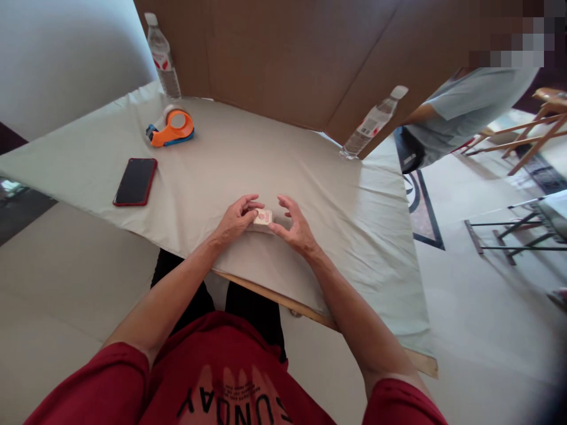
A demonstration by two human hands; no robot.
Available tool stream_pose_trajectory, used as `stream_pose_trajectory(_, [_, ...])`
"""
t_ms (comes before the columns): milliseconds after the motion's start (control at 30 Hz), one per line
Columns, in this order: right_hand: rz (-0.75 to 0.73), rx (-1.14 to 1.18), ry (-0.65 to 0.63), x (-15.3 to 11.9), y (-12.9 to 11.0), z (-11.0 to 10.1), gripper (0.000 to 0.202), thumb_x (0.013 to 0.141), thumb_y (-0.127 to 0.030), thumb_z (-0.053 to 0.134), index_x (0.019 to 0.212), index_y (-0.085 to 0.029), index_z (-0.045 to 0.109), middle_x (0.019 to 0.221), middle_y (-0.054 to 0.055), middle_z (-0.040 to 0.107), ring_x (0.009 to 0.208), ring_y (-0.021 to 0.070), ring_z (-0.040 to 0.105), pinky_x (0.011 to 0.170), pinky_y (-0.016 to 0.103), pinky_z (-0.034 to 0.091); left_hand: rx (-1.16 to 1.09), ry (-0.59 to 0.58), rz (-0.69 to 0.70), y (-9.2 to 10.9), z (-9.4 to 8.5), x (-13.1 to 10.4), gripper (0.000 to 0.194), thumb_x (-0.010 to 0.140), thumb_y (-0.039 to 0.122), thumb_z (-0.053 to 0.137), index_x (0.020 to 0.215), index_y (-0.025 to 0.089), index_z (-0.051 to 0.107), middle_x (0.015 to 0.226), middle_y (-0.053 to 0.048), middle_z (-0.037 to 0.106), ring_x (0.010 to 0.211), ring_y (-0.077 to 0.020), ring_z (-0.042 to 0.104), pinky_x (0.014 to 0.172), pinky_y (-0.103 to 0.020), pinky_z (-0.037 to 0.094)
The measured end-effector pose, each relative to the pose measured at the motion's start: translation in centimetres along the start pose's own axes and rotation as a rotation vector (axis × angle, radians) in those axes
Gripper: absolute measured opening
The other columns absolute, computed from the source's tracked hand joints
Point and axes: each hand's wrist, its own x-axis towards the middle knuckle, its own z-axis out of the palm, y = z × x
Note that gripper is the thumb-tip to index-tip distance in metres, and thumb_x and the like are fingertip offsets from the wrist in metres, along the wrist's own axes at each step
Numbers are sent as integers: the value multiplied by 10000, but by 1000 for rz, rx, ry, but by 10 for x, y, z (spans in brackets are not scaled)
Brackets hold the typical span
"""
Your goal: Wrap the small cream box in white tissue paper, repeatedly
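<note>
A small cream block with red print point(263, 217), perhaps a little box or a deck of cards, sits low over the cloth near the table's front edge. My left hand point(237, 219) grips its left end, thumb on the top and fingers curled behind. On the other side, my right hand point(297, 227) is open, its fingers raised and apart from the thumb. The right thumb tip is at the block's lower right corner; whether it presses there I cannot tell. The block's left end is partly hidden by my left fingers.
A phone in a red case point(135, 182) and an orange tape dispenser point(173, 128) lie to the left. Water bottles stand at the back left point(165, 59) and back right point(373, 123), before a brown cardboard panel point(274, 59). Another person point(465, 112) is beyond the right side.
</note>
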Motion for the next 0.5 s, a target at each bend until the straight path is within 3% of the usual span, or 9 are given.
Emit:
stream_pose_trajectory(100, [82, 135, -14, -1, 7, 10, 936, 786, -760, 629, 1537, -261, 377, 1582, 162, 433, 1415, 345, 473, 1131, 545, 409, -26, 33, 14, -2, -2, -1, 618, 832, 298, 630, 1414, 137, 499, 1300, -154, 686, 1029, -196, 669, 934, -341, 507])
stream_pose_trajectory(200, [92, 189, 16, -2, 9, 16, 957, 785, -790, 601, 1542, -253, 368, 1594, 166, 424, 1433, 343, 460, 1157, 541, 387, -92, 105, 38, -6, -6, 2, 632, 813, 290, 621, 1411, 124, 499, 1300, -159, 688, 1076, -201, 660, 1013, -366, 477])
stream_pose_trajectory(500, [31, 165, 2, 0, 13, 18, 977, 769, -718, 679, 1539, -205, 366, 1539, 212, 492, 1418, 353, 481, 1163, 564, 365, -51, 221, 67, -13, -8, 7, 515, 747, 262, 616, 1246, 136, 589, 1161, -140, 711, 1089, -213, 649, 1032, -399, 473])
